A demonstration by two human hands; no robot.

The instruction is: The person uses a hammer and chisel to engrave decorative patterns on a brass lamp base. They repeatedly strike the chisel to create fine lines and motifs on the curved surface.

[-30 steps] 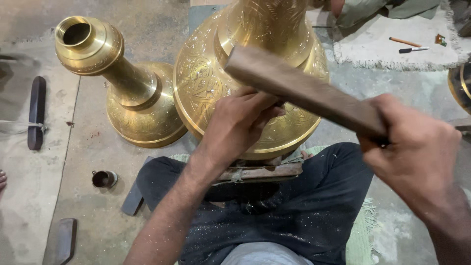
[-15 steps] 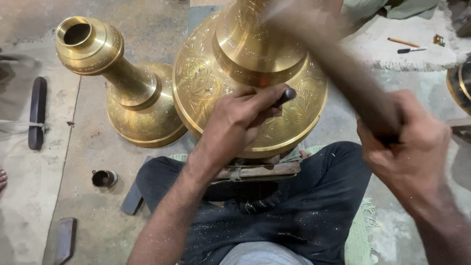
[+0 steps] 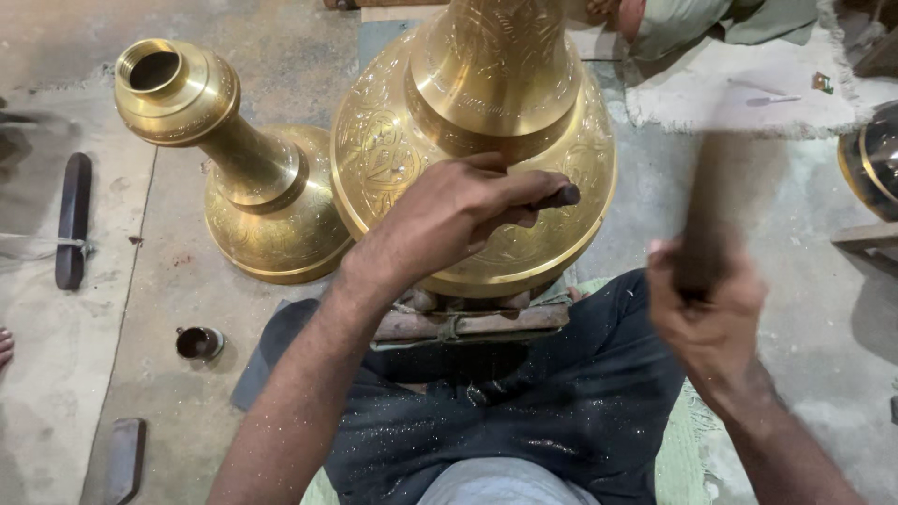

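A large engraved brass vase (image 3: 393, 140) stands in front of me on a wooden support (image 3: 468, 323) at my lap. My left hand (image 3: 449, 220) rests against its belly and grips a thin dark chisel (image 3: 558, 197), whose tip pokes out to the right against the brass. My right hand (image 3: 706, 313) is to the right of the vase, closed on a dark wooden mallet stick (image 3: 706, 201) that points upward and is blurred by motion.
A second, smaller brass vase (image 3: 234, 178) stands on the concrete floor to the left. A dark wooden bar (image 3: 72, 220), a small dark cup (image 3: 198, 343) and another bar (image 3: 124, 458) lie at the left. Another person's clothing (image 3: 692, 23) and a brass piece (image 3: 870, 159) sit at the far right.
My right hand has swung the wooden stick away from the chisel, from lying across the vase to pointing upright at the right. The left hand keeps the chisel in place.
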